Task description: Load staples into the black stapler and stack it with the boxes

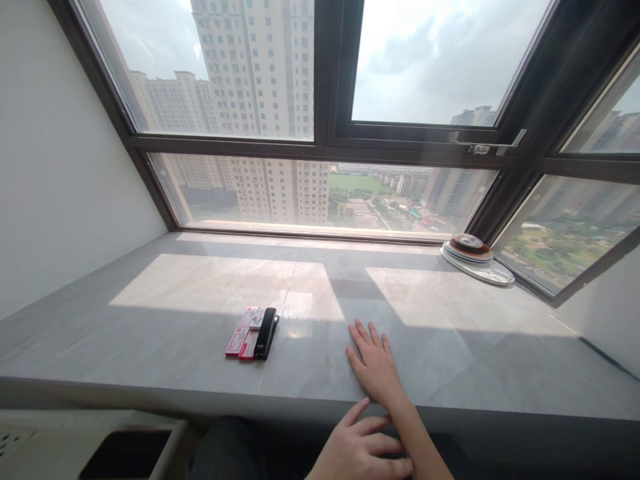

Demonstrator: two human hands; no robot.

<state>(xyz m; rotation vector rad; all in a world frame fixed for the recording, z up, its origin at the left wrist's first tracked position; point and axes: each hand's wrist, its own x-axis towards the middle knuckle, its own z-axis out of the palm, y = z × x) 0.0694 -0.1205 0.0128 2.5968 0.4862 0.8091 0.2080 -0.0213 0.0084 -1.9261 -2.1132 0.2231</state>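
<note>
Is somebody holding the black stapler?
No, the black stapler lies by the red-and-white boxes, away from the right hand and left hand.

The only view is worn on the person's head, facing forward and down over the worktop (190,347) to the window (320,140) behind it. The hands (373,367) are close, at the lower edge; buildings (260,73) outside lie far off. No second view shares the scene.

Black stapler (265,333), pink-and-white boxes (237,341), grey marbled sill (190,333) with pale sunlit patches, dark brown window frame (327,80)
</note>
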